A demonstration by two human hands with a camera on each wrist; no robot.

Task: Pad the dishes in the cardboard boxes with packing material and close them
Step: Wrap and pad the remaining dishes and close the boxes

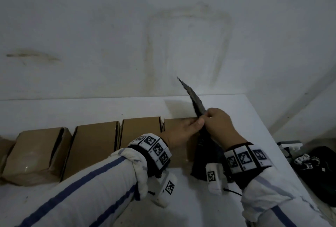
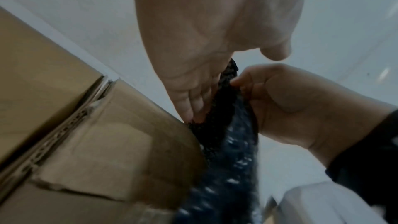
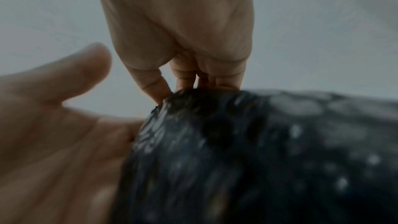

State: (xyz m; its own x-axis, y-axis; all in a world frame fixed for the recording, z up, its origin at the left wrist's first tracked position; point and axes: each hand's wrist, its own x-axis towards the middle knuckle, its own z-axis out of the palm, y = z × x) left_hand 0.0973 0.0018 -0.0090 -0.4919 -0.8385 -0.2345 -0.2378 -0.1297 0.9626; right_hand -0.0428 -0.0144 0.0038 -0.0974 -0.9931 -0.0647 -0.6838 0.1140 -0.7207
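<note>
Both hands meet above the rightmost cardboard box; the left hand has thumb and fingers on the edge of a dark sheet of bubble wrap, though the right-wrist view shows its palm fairly spread; the right hand pinches the same edge with curled fingers; one corner of the sheet stands up stiffly, the rest hangs to the white table. Likely light, springy and a little slick, it is best taken at edges or corners; its surface is pebbled with small glossy bubbles; four plain brown corrugated boxes sit in a row, flaps apparently down.
</note>
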